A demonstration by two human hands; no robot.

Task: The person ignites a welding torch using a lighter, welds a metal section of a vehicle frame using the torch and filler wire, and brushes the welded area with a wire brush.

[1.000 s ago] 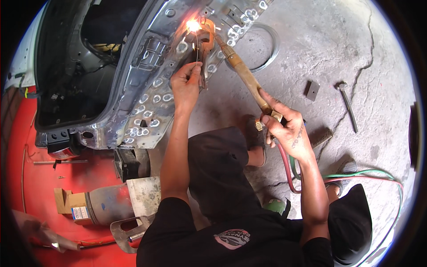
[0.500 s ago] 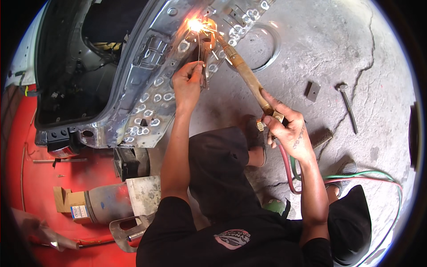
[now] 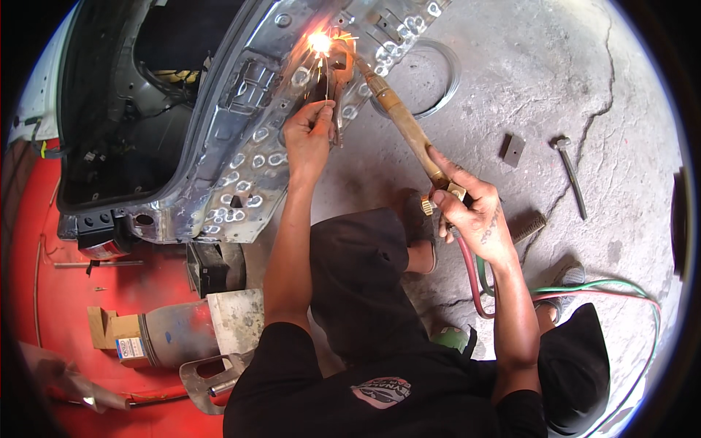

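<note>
My left hand (image 3: 309, 137) pinches a thin metal rod (image 3: 327, 91) upright below a bright, sparking glow (image 3: 319, 42) on a bare-metal car body panel (image 3: 252, 171) dotted with round ground spots. An orange-tinted locking clamp (image 3: 343, 66) grips the panel beside the glow; its lower part runs behind my fingers. My right hand (image 3: 467, 204) is closed round the valve body of a brass gas torch (image 3: 401, 117), its thumb near a knurled knob. The torch points up-left into the glow, and red and green hoses (image 3: 467, 255) hang from its rear.
On the cracked concrete floor (image 3: 621, 146) lie a wire coil (image 3: 454, 80), a metal block (image 3: 514, 151), a hammer-like tool (image 3: 569, 175) and a spring (image 3: 530, 227). At left, a red surface (image 3: 44, 285) carries a grey cylinder (image 3: 182, 336), cardboard (image 3: 109, 328) and metal scraps.
Sparks flared wider half a second ago and are smaller now. Both hands, the rod and the torch have shifted very slightly right since a second ago.
</note>
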